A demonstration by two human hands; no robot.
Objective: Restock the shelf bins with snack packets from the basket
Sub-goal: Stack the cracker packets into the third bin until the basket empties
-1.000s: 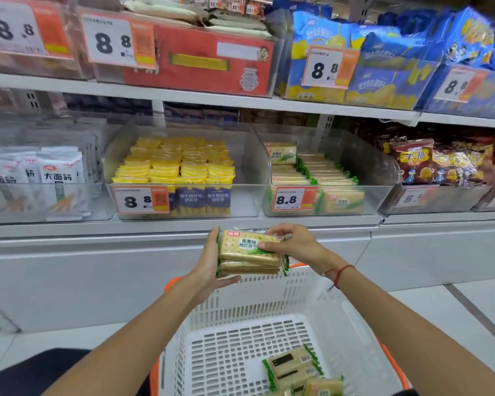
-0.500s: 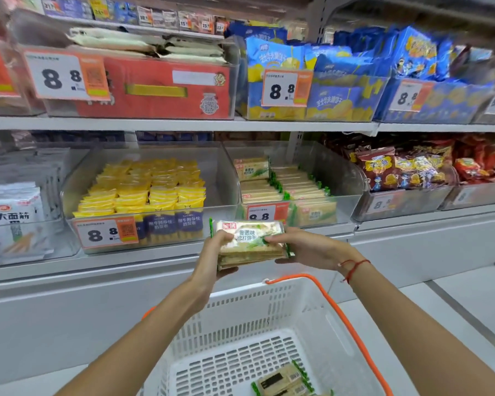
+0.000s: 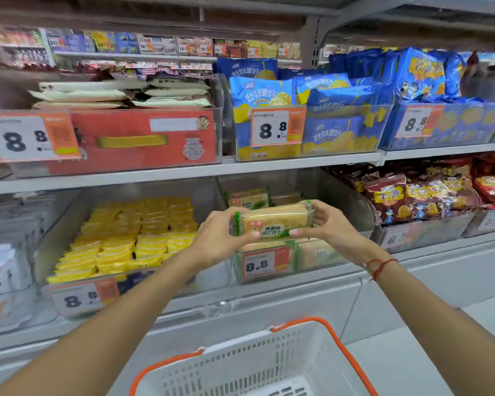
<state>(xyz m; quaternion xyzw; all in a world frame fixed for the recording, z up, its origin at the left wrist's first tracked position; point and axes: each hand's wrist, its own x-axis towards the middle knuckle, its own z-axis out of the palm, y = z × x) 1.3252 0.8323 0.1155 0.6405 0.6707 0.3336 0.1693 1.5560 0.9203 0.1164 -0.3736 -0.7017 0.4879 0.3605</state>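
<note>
A stack of green-and-yellow cracker packets is held level between both hands over the front of a clear bin on the lower shelf. My left hand grips its left end and my right hand grips its right end. The bin holds more of the same packets and carries an 8.8 price tag. The white basket with orange handles stands below my arms; its contents are out of view.
A bin of yellow packets sits left of the cracker bin, and red snack bags fill the bin on the right. On the upper shelf stand a red box bin and blue chip bags.
Both hands have lifted the packets up from above the basket and forward to the cracker bin's front. The view has tilted upward, so the basket now shows only its far rim.
</note>
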